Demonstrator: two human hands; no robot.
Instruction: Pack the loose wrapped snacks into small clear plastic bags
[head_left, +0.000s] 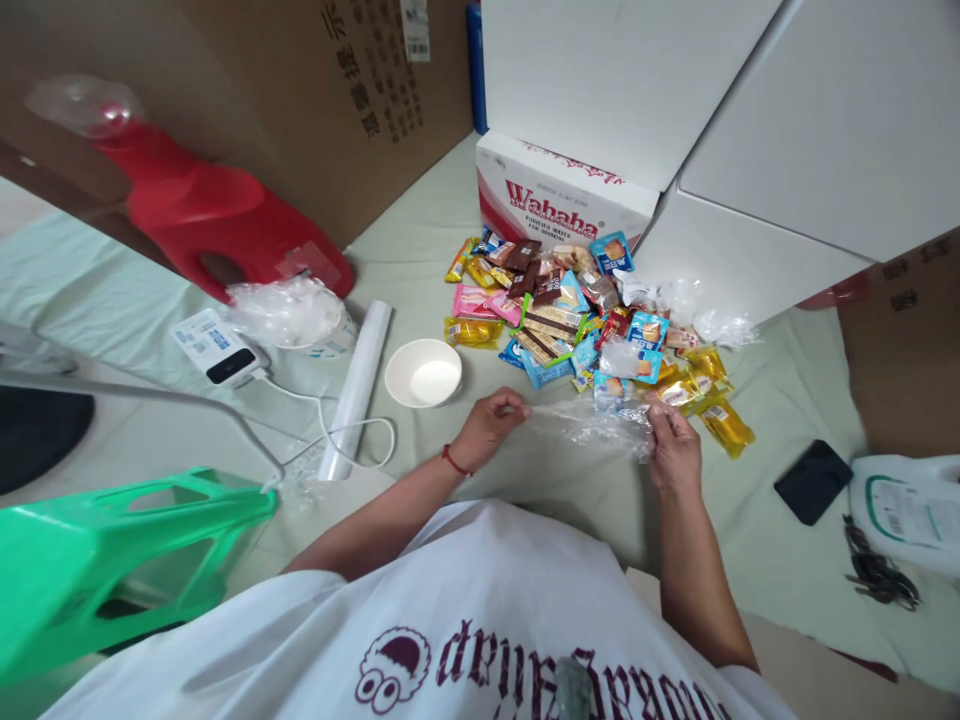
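Note:
A sheet of clear plastic wrap [585,422] is stretched between both hands, low over the cloth. My left hand [491,430], with a red string on the wrist, pinches its left end. At the other end my right hand [673,445] is closed on the bunched edge. Just beyond lies a heap of packaged snacks [551,315] in blue, yellow, pink and brown wrappers. A white bowl [424,373] stands to the left of my left hand, with nothing visible inside. Farther left lies a roll of plastic wrap [356,390].
Behind the snacks stand a Wahaha carton [562,195] and large white boxes [630,90]. At left are a red jug [217,215], a plastic-covered tub [307,320], a white device with a cable [217,348] and a green stool [127,550]. A black phone-like object [813,482] lies at right.

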